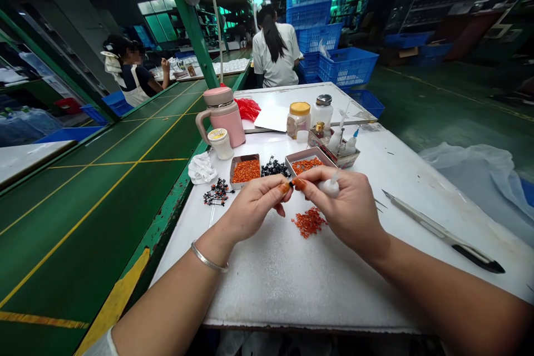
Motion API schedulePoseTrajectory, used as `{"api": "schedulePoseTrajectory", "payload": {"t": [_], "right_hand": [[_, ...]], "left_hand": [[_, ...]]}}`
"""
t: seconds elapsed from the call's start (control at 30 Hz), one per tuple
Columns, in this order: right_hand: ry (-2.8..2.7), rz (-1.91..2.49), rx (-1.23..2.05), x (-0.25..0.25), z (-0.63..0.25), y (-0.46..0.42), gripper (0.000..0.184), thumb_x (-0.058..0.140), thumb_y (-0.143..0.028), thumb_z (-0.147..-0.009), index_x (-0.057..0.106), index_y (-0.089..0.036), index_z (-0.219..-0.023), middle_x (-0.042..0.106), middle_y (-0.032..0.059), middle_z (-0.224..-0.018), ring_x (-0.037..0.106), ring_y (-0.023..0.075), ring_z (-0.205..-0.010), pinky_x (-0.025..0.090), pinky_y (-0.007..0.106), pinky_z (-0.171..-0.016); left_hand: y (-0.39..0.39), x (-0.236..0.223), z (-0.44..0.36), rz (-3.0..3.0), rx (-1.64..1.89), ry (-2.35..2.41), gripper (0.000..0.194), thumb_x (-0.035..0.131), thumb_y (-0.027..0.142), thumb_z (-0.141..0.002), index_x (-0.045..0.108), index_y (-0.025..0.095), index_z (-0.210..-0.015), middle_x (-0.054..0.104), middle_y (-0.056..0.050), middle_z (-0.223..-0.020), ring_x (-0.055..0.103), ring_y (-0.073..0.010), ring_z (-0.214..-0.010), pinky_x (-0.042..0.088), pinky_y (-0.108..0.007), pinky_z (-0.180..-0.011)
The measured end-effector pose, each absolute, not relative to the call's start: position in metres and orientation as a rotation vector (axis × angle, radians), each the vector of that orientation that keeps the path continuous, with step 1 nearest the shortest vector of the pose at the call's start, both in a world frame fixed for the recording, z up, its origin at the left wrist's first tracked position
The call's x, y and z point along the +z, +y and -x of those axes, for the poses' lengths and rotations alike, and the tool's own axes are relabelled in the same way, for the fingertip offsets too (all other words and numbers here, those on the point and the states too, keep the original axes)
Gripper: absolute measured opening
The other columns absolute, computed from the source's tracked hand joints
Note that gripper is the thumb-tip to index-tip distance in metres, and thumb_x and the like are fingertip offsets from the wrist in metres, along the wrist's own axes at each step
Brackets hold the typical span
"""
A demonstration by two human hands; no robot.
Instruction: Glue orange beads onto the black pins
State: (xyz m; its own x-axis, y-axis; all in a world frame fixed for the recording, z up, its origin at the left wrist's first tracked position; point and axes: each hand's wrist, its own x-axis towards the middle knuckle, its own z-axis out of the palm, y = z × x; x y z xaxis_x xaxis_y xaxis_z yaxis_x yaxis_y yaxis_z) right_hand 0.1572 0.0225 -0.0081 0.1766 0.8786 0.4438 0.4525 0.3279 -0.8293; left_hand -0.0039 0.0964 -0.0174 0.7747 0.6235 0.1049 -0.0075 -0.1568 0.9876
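- Two hands work over the worktop (292,289): your left hand (254,206), a silver bangle (209,256) at its wrist, and your right hand (340,208).
- Your left fingers (283,188), orange at the tips, close in a pinch on a tiny dark piece (291,183), held just beside your right fingertips (298,182).
- Your right fingers curl shut around a white squeeze bottle (331,184), its nozzle pointing toward that piece.
- Loose orange beads (308,222) lie in a heap on the worktop, just below your right hand.
- Two metal trays sit ahead of your hands: orange beads fill one (246,171) and the other (306,165), with a pile of black pieces (274,167) between them.
- Black wired sprigs (217,192) lie left of your left hand, near a crumpled white cloth (202,168).
- A craft knife (442,231) lies to your right.
- Farther off stand a pink mug (223,117), a yellow-lidded jar (299,119) and a caddy of small bottles (334,147).
- Two co-workers (275,47) are at work beyond, near stacked blue crates (311,0).
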Motion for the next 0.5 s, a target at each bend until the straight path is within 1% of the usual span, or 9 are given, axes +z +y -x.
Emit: {"api": "schedulePoseTrajectory", "payload": {"t": [0.17, 0.37, 0.5], "right_hand": [[-1.465, 1.296, 0.438, -0.0079, -0.1564, 0.0223, 0.012, 0.063, -0.023, -0.084, 0.071, -0.017, -0.078, 0.066, -0.0017, -0.072, 0.055, 0.0092, -0.062, 0.041, 0.022, -0.062], [-1.451, 1.302, 0.380, -0.0094, -0.1533, 0.0208, 0.011, 0.062, -0.022, -0.084, 0.071, -0.017, -0.080, 0.068, 0.0005, -0.074, 0.058, 0.0118, -0.063, 0.043, 0.025, -0.063], [-1.454, 1.291, 0.341, -0.0100, -0.1529, 0.0206, 0.011, 0.062, -0.021, -0.084, 0.071, -0.016, -0.080, 0.068, 0.0004, -0.075, 0.058, 0.0115, -0.065, 0.043, 0.025, -0.064]], "left_hand": [[0.0962, -0.0171, 0.0034, -1.647, 0.598, 0.501, 0.037, 0.048, 0.044, -0.089, 0.050, 0.012, -0.070, 0.042, 0.001, -0.069, 0.046, -0.0036, -0.066, 0.050, -0.015, -0.061], [0.0948, -0.0179, 0.0030, -1.610, 0.604, 0.502, 0.038, 0.048, 0.045, -0.088, 0.049, 0.012, -0.069, 0.042, 0.001, -0.070, 0.045, -0.0041, -0.065, 0.052, -0.017, -0.061], [0.0939, -0.0175, 0.0021, -1.583, 0.605, 0.502, 0.038, 0.049, 0.044, -0.088, 0.049, 0.011, -0.069, 0.041, 0.001, -0.069, 0.045, -0.0040, -0.065, 0.052, -0.017, -0.061]]}}
